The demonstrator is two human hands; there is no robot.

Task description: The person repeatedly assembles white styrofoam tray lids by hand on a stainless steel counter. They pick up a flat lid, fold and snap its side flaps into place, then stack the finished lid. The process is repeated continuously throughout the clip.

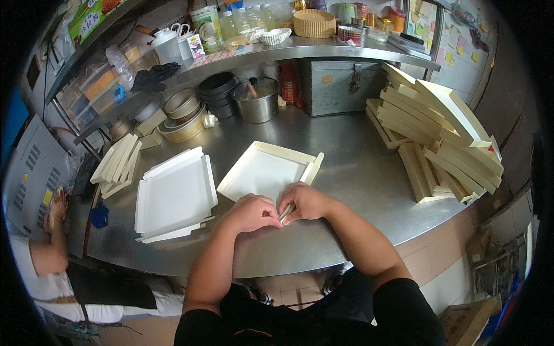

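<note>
A shallow cream cardboard box lies on the steel table, with its far and left walls standing and a flap sticking out at its right side. At its near corner, both hands meet. My left hand pinches the near edge of the cardboard, and my right hand has its fingers closed on the folded corner beside it. The hands partly hide that corner. Left of the box lies another white cardboard box piece, its edges partly raised and loose flaps along its near side.
Folded cardboard trays are heaped at the right, and several more lean at the left. Pots, round tins and a grey metal chest stand behind, under a loaded shelf. Another person's hand is at far left.
</note>
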